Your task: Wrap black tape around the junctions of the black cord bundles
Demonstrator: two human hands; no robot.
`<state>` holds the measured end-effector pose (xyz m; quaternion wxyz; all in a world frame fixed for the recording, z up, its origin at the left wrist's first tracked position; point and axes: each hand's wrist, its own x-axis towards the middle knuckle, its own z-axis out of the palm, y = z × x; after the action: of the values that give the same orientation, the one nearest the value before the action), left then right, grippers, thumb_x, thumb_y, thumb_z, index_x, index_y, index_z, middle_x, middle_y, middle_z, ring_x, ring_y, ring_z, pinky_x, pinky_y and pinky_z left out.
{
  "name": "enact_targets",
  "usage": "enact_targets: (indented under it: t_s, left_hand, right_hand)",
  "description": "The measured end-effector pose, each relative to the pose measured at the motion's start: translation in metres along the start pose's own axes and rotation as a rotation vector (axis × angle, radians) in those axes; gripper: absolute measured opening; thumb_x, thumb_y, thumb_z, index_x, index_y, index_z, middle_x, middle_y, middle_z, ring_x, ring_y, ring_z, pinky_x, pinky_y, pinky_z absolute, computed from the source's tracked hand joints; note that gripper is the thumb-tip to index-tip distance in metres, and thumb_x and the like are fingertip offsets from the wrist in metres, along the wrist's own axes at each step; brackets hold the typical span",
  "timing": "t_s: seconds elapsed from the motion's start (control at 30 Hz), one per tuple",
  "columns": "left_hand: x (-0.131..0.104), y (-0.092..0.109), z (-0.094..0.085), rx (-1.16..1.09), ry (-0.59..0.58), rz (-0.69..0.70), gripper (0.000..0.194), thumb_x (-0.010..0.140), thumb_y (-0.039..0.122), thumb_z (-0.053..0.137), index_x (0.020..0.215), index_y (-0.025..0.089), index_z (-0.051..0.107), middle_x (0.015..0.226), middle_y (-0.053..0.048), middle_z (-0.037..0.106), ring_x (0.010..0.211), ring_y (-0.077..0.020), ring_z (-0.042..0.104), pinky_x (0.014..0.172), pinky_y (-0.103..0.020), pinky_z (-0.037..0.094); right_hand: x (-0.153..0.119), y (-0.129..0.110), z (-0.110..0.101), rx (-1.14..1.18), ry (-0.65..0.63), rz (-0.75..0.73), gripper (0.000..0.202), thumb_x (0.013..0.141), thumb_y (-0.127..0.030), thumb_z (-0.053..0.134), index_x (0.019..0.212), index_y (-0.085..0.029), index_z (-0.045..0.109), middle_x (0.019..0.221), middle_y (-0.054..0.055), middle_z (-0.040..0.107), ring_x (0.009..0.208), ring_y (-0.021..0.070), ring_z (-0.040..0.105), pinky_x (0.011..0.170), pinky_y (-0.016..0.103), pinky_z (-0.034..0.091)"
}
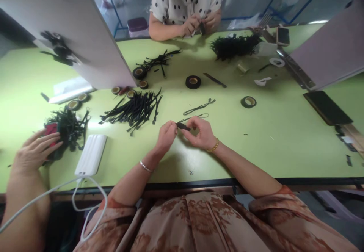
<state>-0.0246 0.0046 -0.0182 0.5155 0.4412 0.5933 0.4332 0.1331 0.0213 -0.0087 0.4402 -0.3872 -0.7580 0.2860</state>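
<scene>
Both of my hands meet just above the table, pinching a short black cable piece [182, 126] that looks wrapped in tape. My left hand [167, 135] grips its left end between thumb and fingers. At its right end, the thumb and forefinger of my right hand [200, 132] close on it. A thin dark lead loops out behind my fingers, and whether it joins the held piece is hidden. Just beyond lies a thin black cable [199, 107] with small connectors. Farther off is a black tape roll [193, 82], with a smaller tape roll [248, 101] to the right.
A pile of black cables [136, 110] lies left of my hands, near a white power bank [91, 154] with a white cord. At far left, another person's hand [35, 149] rests on a red object. Opposite, a person in a dotted shirt [186, 0] handles a black piece. Upright panels flank the table.
</scene>
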Motion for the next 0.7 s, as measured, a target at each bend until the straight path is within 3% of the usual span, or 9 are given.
enact_targets:
  t_s: [0.13,0.23,0.37,0.43,0.53,0.6,0.7]
  left_hand:
    - [0.004,0.001,-0.007,-0.413,-0.167,-0.178,0.021,0.073,0.031,0.053,0.066,0.02,0.036,0.055,0.008,0.028,0.043,-0.0045,0.018,0.044,-0.021,0.012]
    - [0.005,0.002,-0.01,-0.451,-0.189,-0.12,0.03,0.073,0.036,0.058,0.065,0.02,0.034,0.056,0.008,0.026,0.045,-0.0036,0.019,0.044,-0.02,0.013]
    - [0.004,-0.002,-0.009,-0.337,-0.157,-0.038,0.037,0.077,0.04,0.062,0.063,0.02,0.034,0.055,0.008,0.026,0.046,-0.0043,0.02,0.046,-0.02,0.014]
    - [0.003,-0.003,-0.009,-0.248,-0.162,-0.002,0.038,0.08,0.043,0.06,0.063,0.02,0.036,0.055,0.007,0.029,0.048,-0.0053,0.023,0.046,-0.021,0.017]
    - [0.0,-0.001,-0.013,-0.11,-0.206,0.082,0.037,0.085,0.045,0.055,0.062,0.019,0.042,0.054,0.006,0.036,0.05,-0.0068,0.03,0.048,-0.021,0.024]
    - [-0.001,0.001,-0.015,-0.018,-0.244,0.152,0.037,0.086,0.046,0.053,0.064,0.018,0.047,0.054,0.004,0.043,0.052,-0.0081,0.037,0.052,-0.022,0.031]
    - [-0.002,0.004,-0.017,0.144,-0.302,0.255,0.034,0.087,0.043,0.053,0.066,0.017,0.054,0.06,0.001,0.052,0.058,-0.0102,0.046,0.059,-0.024,0.037]
  right_hand:
    - [-0.002,0.008,-0.001,-0.185,-0.103,-0.109,0.019,0.08,-0.038,0.06,0.075,-0.022,0.052,0.065,0.002,0.059,0.058,0.0152,0.049,0.056,0.03,0.037]
    - [-0.004,0.013,-0.001,-0.222,-0.155,-0.141,0.019,0.084,-0.04,0.056,0.081,-0.021,0.055,0.072,0.005,0.064,0.065,0.0177,0.054,0.061,0.031,0.04]
    - [-0.005,0.015,0.0,-0.207,-0.162,-0.093,0.018,0.084,-0.039,0.057,0.08,-0.022,0.054,0.072,0.004,0.064,0.064,0.0177,0.053,0.061,0.032,0.04]
    - [-0.005,0.014,0.001,-0.115,-0.168,0.001,0.017,0.082,-0.038,0.06,0.08,-0.022,0.054,0.071,0.003,0.063,0.064,0.0169,0.054,0.063,0.032,0.042]
    - [-0.003,0.014,0.002,0.23,-0.141,0.228,0.018,0.081,-0.037,0.063,0.083,-0.022,0.054,0.079,0.003,0.067,0.068,0.0161,0.058,0.066,0.032,0.046]
    - [0.0,0.015,0.001,0.513,-0.078,0.429,0.02,0.081,-0.038,0.064,0.084,-0.021,0.054,0.08,0.003,0.069,0.064,0.0141,0.058,0.059,0.028,0.046]
    - [0.007,0.018,-0.004,0.852,-0.001,0.682,0.025,0.081,-0.043,0.064,0.089,-0.02,0.057,0.077,0.003,0.071,0.045,0.0082,0.046,0.04,0.022,0.032]
